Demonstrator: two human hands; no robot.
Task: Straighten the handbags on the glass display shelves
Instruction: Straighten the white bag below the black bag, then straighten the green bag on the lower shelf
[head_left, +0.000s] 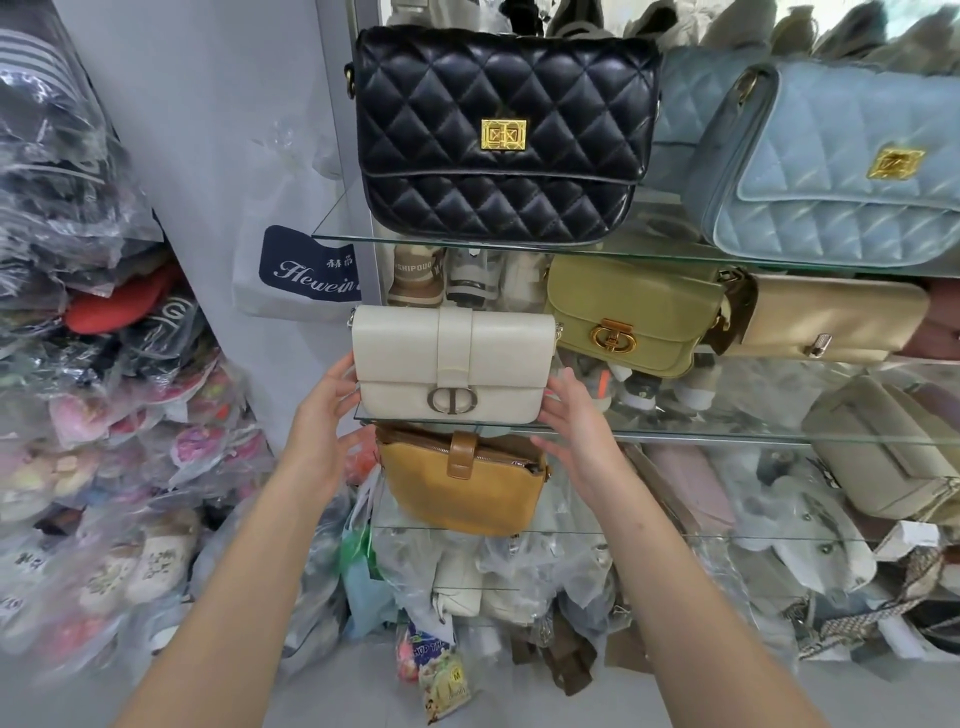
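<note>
On the grey floor (332, 691), clear plastic bags (104, 415) of slippers are piled at left, and a bright snack packet (441, 675) lies below the shelving. Both bare forearms reach up. The left hand (324, 410) and right hand (576, 421) flank the cream leather flap handbag (452, 364). Each grip is apart, with straight fingers touching the bag's ends.

That bag stands upright at the left end of the middle glass shelf (727, 434), one of three bags there, with an olive green handbag (634, 317) and a pale gold handbag (831, 322). The lower glass shelf (675, 535) carries two: a tan suede handbag (462, 483) and a grey-beige handbag (883, 452). The top glass shelf (660, 254) carries two: a black quilted handbag (504, 135) and a light-blue quilted handbag (841, 171).
</note>
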